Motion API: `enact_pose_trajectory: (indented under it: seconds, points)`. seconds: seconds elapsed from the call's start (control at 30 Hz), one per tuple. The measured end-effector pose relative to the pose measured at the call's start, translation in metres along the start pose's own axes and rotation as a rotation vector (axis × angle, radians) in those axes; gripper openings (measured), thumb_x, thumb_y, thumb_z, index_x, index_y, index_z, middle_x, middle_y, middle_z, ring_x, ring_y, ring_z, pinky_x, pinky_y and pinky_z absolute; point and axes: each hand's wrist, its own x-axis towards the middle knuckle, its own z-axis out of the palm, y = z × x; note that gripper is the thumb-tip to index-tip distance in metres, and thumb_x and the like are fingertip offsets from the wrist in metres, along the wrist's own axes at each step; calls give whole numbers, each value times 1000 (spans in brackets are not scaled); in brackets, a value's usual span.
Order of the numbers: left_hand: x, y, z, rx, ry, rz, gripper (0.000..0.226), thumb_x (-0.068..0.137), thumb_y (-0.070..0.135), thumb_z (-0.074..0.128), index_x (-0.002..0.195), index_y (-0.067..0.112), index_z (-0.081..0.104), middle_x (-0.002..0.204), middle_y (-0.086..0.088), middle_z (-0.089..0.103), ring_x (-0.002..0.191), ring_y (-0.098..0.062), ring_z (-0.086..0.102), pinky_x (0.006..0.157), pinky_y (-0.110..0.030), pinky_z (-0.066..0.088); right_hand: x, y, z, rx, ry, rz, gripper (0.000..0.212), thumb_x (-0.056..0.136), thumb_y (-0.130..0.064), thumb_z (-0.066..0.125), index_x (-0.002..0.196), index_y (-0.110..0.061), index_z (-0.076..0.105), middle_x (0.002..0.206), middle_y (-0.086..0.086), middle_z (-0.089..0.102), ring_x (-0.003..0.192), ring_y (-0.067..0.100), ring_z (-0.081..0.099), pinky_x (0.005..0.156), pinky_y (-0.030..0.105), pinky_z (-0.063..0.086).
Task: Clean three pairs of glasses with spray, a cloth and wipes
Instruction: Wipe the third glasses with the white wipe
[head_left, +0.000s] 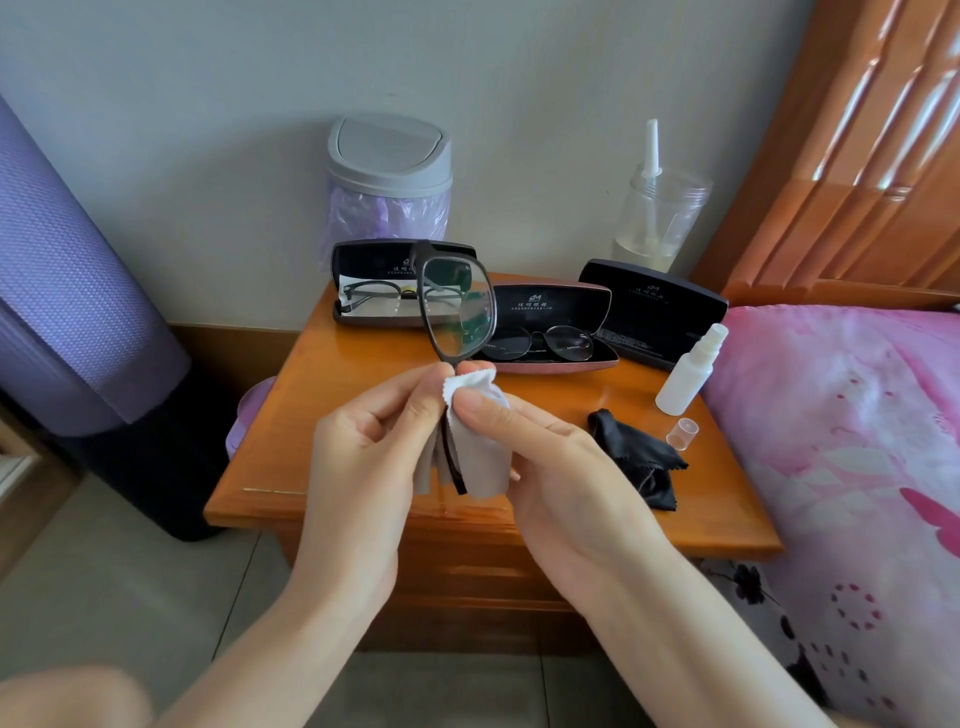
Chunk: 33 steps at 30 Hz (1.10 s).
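Note:
Dark-framed glasses (457, 306) stand on end above the nightstand, one lens up, the other wrapped in a white cloth (480, 447). My left hand (374, 447) pinches the frame at the bridge. My right hand (550, 457) presses the white cloth around the lower lens. A second pair (384, 299) lies in an open case at the back left. A third pair (545, 345) lies in the open case at the middle. A white spray bottle (691, 371) stands at the right, its clear cap (682, 433) beside it. A black cloth (639, 457) lies crumpled near my right hand.
The wooden nightstand (363, 395) stands against the wall, with a small grey lidded bin (389, 182) and a clear jar (657, 218) at the back. An empty open case (652, 312) is at the right. A pink-covered bed (857, 441) borders the right side.

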Motion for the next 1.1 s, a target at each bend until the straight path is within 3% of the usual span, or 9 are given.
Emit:
enact_pose_trajectory:
  seconds: [0.13, 0.3, 0.43, 0.67, 0.87, 1.1]
  points:
    - [0, 4, 0, -14, -14, 1, 39, 75, 41, 55, 102, 20, 73, 92, 5, 75, 93, -9, 69, 69, -14, 53, -4, 1, 6, -2, 77, -44, 33, 71, -41, 66, 94, -20, 76, 94, -2, 73, 98, 18, 62, 82, 26, 47]
    - [3, 7, -3, -19, 0, -12, 34, 74, 40, 56, 94, 21, 75, 89, 3, 75, 87, -12, 69, 72, -20, 54, -5, 0, 8, -20, 134, -118, 34, 73, -38, 67, 92, -11, 75, 94, 7, 72, 94, 23, 64, 79, 28, 51]
    - [5, 8, -5, -71, 13, -36, 24, 75, 38, 59, 79, 23, 77, 75, -1, 71, 75, -10, 64, 74, -26, 48, -5, -2, 8, -14, 167, -144, 37, 72, -39, 66, 90, -8, 74, 90, 7, 72, 83, 12, 64, 69, 15, 51]
    - [6, 11, -8, -133, 1, -87, 25, 81, 34, 54, 84, 26, 78, 85, 2, 75, 84, -10, 69, 75, -22, 53, -4, 0, 10, 1, 180, -183, 29, 78, -33, 65, 90, -8, 75, 87, 7, 72, 77, 6, 64, 64, 9, 50]
    - [10, 16, -9, -303, 3, -104, 26, 78, 32, 53, 73, 27, 78, 86, 6, 75, 89, -7, 71, 77, -21, 56, -5, 2, 13, -33, 158, -178, 26, 76, -34, 65, 85, -11, 75, 82, 1, 72, 75, 4, 62, 63, 6, 48]
    - [16, 15, -18, -377, 67, -122, 30, 74, 36, 56, 94, 20, 72, 104, 3, 74, 102, -9, 68, 79, -19, 56, -4, 5, 18, -128, 73, -154, 18, 83, -24, 67, 88, -9, 76, 85, 6, 73, 80, 12, 65, 68, 6, 48]
